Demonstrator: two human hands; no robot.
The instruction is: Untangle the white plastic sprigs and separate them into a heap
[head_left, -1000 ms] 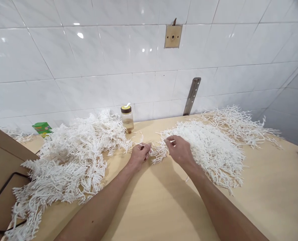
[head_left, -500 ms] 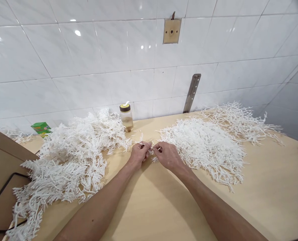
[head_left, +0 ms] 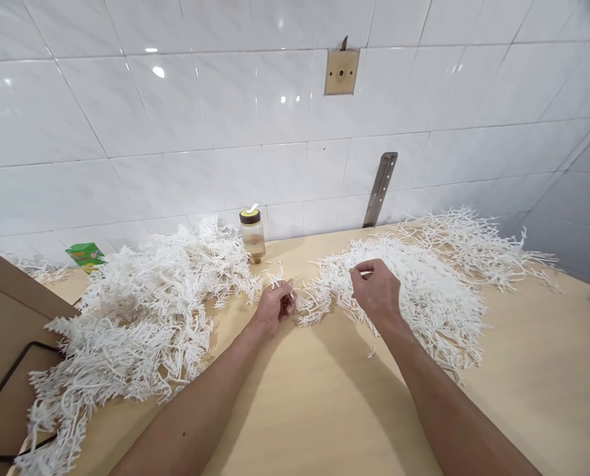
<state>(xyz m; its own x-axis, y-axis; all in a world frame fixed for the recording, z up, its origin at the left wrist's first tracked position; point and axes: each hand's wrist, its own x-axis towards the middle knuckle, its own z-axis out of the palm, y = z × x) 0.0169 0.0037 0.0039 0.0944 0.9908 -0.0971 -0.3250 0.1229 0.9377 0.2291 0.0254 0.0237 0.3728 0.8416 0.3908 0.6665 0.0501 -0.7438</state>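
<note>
Between white heaps [head_left: 434, 297] on the bench [head_left: 299, 410], the left hand [head_left: 273, 307] grips a white sprig [head_left: 276, 283]; whether the curled right hand [head_left: 377, 291] holds anything, I cannot tell. Light finger pressure should protect the sprig.

The single view looks from the person's head, above and behind the left hand [head_left: 276, 305] and the right hand [head_left: 376, 291]. It faces forward and down, close enough that the forearms [head_left: 210, 396] run in from the bottom edge, yet wide enough to show the bench [head_left: 325, 410] on both sides of the hands. Beyond them it meets the tiled wall [head_left: 225, 99] head-on, including a corner past the right hand.
</note>
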